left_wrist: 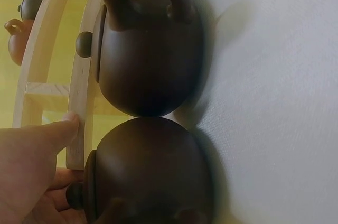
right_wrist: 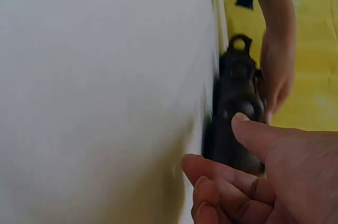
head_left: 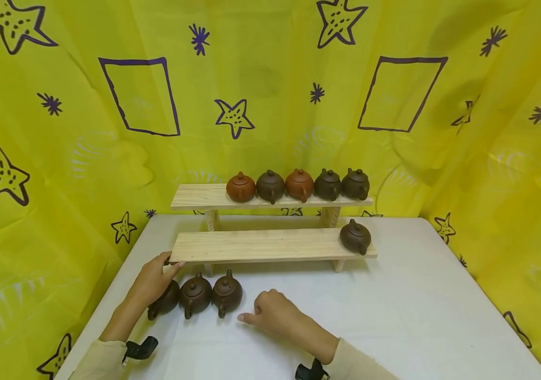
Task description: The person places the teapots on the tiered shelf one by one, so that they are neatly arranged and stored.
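- Just in front of the lower shelf (head_left: 270,244), at its left end, we are resting our left hand (head_left: 153,279) over the leftmost teapot (head_left: 165,300) of three dark pots lined up on the white table (head_left: 417,316).
- We are curling that hand's fingers over the pot's top while the thumb is pressing against the shelf's front corner; the left wrist view is showing the thumb (left_wrist: 58,129) flat on the wood edge and fingers tucked beside the lid knob.
- Before the shelf and to the right of the row, our right hand (head_left: 272,311) is lying on the table, loosely curled and holding nothing, its forefinger pointing toward the third teapot (head_left: 226,293) but not touching it.
- Between those two pots, the middle teapot (head_left: 195,294) is sitting in contact with its neighbours, as far as the blurred wrist views let us judge.
- Risk, as we are judging it: lifting the leftmost pot could knock its neighbour, since the bodies are pressing together, and the lid could slip off if the pot tilts.
- Another risk: the pot could catch under the shelf's overhanging edge, jolting the shelf and the lone teapot (head_left: 355,237) at its right end.
- Behind the lower shelf, five more teapots are standing on the upper shelf (head_left: 199,196).
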`<state>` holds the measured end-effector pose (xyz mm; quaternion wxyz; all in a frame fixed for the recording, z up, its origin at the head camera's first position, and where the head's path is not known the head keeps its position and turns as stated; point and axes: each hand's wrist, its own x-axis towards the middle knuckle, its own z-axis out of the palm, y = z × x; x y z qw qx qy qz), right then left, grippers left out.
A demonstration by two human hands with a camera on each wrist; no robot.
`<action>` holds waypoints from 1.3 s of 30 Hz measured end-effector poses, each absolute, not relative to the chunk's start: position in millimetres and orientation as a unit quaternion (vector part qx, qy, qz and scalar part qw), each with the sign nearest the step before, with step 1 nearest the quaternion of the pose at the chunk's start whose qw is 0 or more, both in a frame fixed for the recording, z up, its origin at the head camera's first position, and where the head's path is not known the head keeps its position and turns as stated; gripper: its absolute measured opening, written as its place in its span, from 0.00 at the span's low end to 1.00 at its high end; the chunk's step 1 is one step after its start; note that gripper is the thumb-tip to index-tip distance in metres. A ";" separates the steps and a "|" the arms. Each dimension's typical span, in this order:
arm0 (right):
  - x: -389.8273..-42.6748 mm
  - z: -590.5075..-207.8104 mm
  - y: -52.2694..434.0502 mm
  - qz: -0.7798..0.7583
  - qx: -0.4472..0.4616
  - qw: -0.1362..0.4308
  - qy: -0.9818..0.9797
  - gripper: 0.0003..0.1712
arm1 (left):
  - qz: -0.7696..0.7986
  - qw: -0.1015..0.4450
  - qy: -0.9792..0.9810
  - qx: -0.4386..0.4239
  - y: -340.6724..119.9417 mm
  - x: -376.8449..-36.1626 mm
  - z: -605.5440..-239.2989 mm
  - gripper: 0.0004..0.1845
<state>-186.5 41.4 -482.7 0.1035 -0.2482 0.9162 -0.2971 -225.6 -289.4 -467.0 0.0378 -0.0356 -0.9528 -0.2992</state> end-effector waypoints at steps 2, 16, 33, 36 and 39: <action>-183.1 -484.5 26.5 -0.295 -0.249 0.105 0.916 0.34 | -0.300 0.039 -0.952 -0.036 -290.1 -225.8 -467.1 0.33; -179.3 -488.8 -13.3 -0.276 -0.254 0.042 0.926 0.38 | -0.307 0.041 -0.950 -0.035 -290.0 -225.6 -468.0 0.31; -182.6 -488.5 -0.9 -0.223 -0.243 0.016 0.944 0.27 | -0.301 0.040 -0.952 -0.039 -291.0 -226.6 -466.9 0.32; -181.0 -488.2 -1.1 -0.208 -0.255 0.000 0.944 0.24 | -0.302 0.038 -0.952 -0.039 -291.0 -226.5 -467.3 0.32; -180.2 -487.1 0.6 -0.196 -0.262 -0.006 0.945 0.21 | -0.301 0.036 -0.952 -0.037 -291.8 -227.1 -467.5 0.32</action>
